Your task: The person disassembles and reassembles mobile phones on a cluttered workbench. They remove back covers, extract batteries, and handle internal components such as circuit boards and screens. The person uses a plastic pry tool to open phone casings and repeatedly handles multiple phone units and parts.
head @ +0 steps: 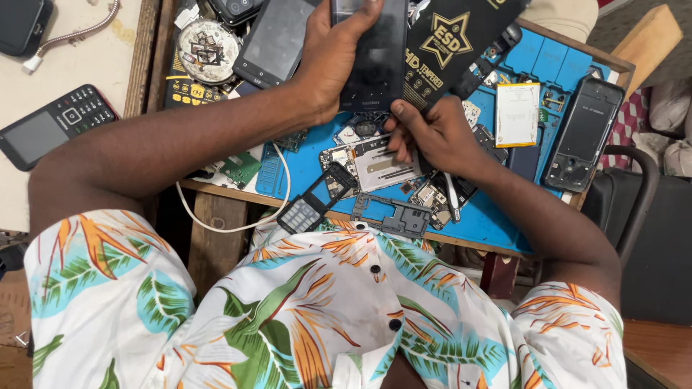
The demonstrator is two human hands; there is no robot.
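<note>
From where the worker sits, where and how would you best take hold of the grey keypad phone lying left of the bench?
Grip the keypad phone across its two long edges near the middle, coming from above. It lies flat, face up and slanted on the pale surface, with bare space along both long sides, so fingers can likely close there without pressing screen or keys. Both hands are occupied elsewhere.

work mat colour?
Blue mat, clearest in the head view, under the phone parts.

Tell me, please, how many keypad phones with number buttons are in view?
1: the black keypad phone on the pale surface, far left. Others may be hidden among the parts on the blue mat.
</note>
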